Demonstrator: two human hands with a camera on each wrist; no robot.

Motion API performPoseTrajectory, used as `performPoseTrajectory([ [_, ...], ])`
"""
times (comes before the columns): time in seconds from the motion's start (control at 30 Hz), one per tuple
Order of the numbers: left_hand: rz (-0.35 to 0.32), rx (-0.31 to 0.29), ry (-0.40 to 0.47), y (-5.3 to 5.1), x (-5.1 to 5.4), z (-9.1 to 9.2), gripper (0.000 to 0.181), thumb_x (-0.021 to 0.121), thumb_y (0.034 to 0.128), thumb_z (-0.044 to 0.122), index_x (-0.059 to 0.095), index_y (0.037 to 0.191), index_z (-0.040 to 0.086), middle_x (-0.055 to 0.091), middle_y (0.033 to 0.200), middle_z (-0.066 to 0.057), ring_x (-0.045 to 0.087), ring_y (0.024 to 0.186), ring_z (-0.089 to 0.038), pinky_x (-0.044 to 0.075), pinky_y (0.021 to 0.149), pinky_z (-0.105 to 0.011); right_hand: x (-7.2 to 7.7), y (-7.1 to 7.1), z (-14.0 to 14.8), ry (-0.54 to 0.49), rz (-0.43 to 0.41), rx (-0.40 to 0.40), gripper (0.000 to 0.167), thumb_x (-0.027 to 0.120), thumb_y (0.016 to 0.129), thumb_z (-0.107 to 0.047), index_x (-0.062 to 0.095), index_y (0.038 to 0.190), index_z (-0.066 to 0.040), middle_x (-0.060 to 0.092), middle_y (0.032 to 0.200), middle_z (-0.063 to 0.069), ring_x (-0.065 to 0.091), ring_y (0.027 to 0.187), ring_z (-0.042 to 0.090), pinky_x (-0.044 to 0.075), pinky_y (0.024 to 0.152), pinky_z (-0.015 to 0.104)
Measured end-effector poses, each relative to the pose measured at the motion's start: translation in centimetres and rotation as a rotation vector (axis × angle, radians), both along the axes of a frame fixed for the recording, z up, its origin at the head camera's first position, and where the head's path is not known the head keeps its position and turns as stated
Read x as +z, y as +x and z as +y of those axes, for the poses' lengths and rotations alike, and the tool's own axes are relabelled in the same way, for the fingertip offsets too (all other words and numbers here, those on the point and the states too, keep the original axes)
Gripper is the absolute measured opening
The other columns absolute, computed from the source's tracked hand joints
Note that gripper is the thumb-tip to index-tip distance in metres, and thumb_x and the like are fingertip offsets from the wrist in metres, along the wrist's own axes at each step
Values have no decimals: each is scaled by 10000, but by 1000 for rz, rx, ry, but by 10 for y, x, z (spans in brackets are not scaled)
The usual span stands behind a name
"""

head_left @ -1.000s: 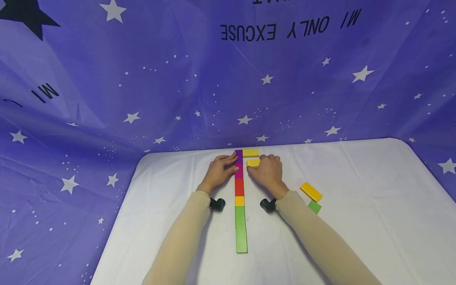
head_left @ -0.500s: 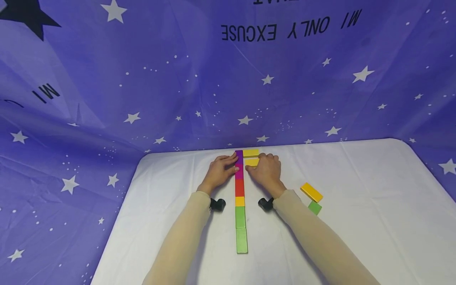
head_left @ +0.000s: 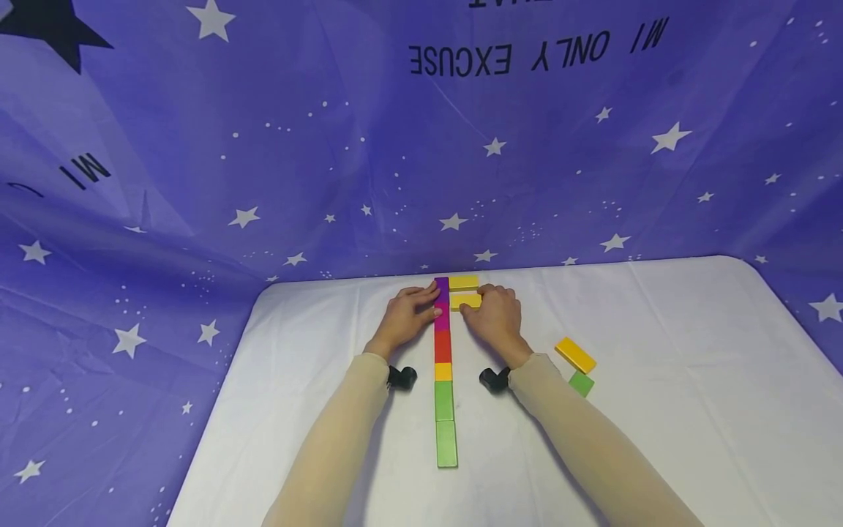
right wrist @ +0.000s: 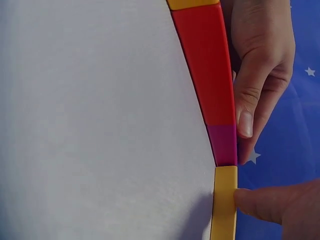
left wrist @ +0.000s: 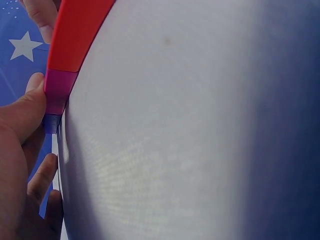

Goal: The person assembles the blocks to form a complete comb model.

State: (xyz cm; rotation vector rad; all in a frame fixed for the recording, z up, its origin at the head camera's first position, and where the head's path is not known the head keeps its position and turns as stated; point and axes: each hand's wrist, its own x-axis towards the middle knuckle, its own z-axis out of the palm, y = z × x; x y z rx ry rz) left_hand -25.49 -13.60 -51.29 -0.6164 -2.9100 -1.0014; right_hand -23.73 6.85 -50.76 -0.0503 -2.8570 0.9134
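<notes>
A straight column of flat wooden blocks runs up the table: purple (head_left: 442, 287), magenta (head_left: 443, 322), red (head_left: 443, 346), small orange (head_left: 443, 372) and two green blocks (head_left: 444, 401). My left hand (head_left: 405, 320) rests against its left side, fingertips at the purple block and thumb touching the magenta one. With my right hand (head_left: 495, 316) I pinch a yellow block (head_left: 466, 301) between thumb and fingers. That block lies crosswise just right of the column; whether they touch, I cannot tell. Parallel beyond it, another yellow block (head_left: 464, 283) extends right from the purple one.
Right of my right forearm lie a loose orange-yellow block (head_left: 576, 355) and a green block (head_left: 582, 383), partly behind the sleeve. The white table (head_left: 296, 351) ends at a purple star-printed cloth (head_left: 369, 146) behind. Black wrist mounts (head_left: 402, 378) sit under both wrists.
The pinched yellow block has slid left, toward the column. My right hand moved slightly left, then back a little right, showing more of the block. The left hand stays in place.
</notes>
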Motion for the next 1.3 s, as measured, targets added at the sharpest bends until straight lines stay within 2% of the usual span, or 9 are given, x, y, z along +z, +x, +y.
performPoseTrajectory([
  [0.2, -23, 6, -11, -1, 1, 1, 500, 716, 938, 316, 597, 1399, 165, 485, 1508, 92, 440, 1388, -225, 292, 1184, -433, 2, 1, 0, -18, 8, 1, 520, 770, 832, -337, 694, 1172, 49, 693, 1110, 225, 581, 1061, 410, 451, 921, 530],
  [0.57, 0, 1, -2, 0, 2, 1, 506, 734, 924, 299, 611, 1388, 141, 508, 1495, 65, 456, 1374, -245, 306, 1171, -466, 0, 0, 3, -29, 17, 28, 539, 779, 824, -346, 674, 1177, 47, 701, 1074, 200, 588, 1024, 393, 458, 899, 510],
  [0.73, -5, 5, 5, 1, 3, 2, 500, 733, 925, 293, 612, 1386, 142, 503, 1499, 67, 451, 1380, -243, 298, 1174, -477, 0, 2, 8, -66, 11, 43, 556, 779, 828, -340, 661, 1212, 45, 696, 1056, 178, 579, 1017, 379, 464, 887, 488],
  [1.0, -10, 2, -11, 1, 2, 3, 496, 718, 938, 303, 602, 1394, 149, 494, 1505, 69, 444, 1385, -248, 290, 1181, -473, 17, 15, 23, -134, 31, 65, 509, 773, 849, -313, 661, 1220, 17, 704, 1083, 175, 576, 1058, 385, 461, 929, 490],
  [1.3, -15, 13, -5, 0, 0, 2, 505, 733, 925, 291, 607, 1391, 142, 509, 1499, 50, 446, 1383, -257, 288, 1182, -466, 42, 37, 46, -160, 111, 113, 468, 761, 871, -278, 657, 1232, 0, 689, 1124, 181, 566, 1054, 378, 454, 913, 495],
])
